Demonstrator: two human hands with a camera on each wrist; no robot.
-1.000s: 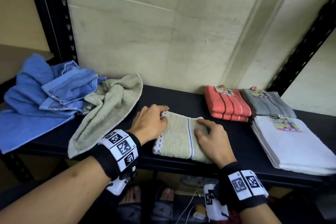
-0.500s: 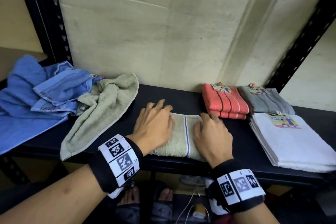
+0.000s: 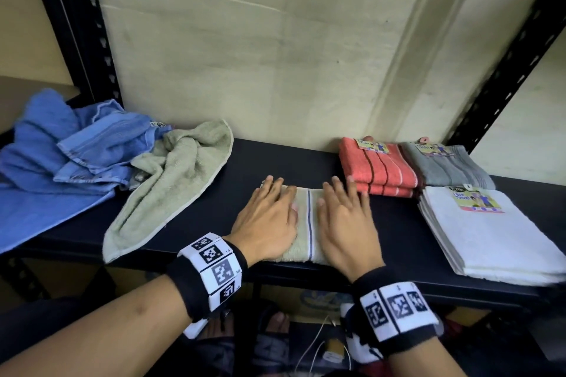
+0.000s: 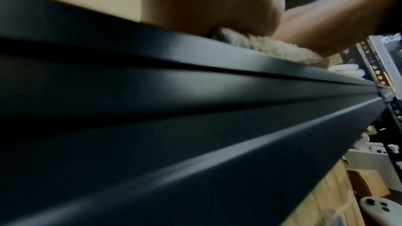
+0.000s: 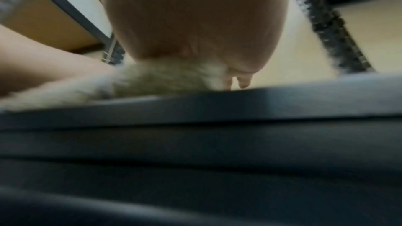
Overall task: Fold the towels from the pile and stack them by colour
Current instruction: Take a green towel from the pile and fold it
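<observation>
Folded green towel (image 3: 306, 223) lying flat near the front edge of the black shelf (image 3: 269, 168), a thin blue stripe running front to back down its middle, near edge almost flush with the shelf lip. Left hand (image 3: 269, 220) flat on its left half, right hand (image 3: 346, 220) flat on its right half, fingers straight and pointing toward the wall; each grip released, pressing down and clasping nothing. Seen blurred from both wrist views: fuzzy towel edge (image 4: 282, 52) squashed under the palm at the shelf lip (image 5: 217, 102). Bare black shelf to the left of the towel, up to the loose green towel (image 3: 171, 187), crumpled, one corner hanging over the front edge. Further left, a heap of unfolded blue towels (image 3: 61, 168), draped over the shelf front, small tag on top too small to read. Just right of the right hand's fingertips, a folded coral stack (image 3: 379, 170) with dark stripes and a paper label, print unreadable. Beside it at the back, a folded grey towel (image 3: 450, 165) with a similar label. In front of these, a white stack (image 3: 490, 229), near corner reaching the shelf lip, label reading "Face Towel". Narrow strip of bare shelf between the right hand and the white stack. Slotted black uprights (image 3: 82, 24) at either end; plain pale wall (image 3: 275, 55) close behind.
</observation>
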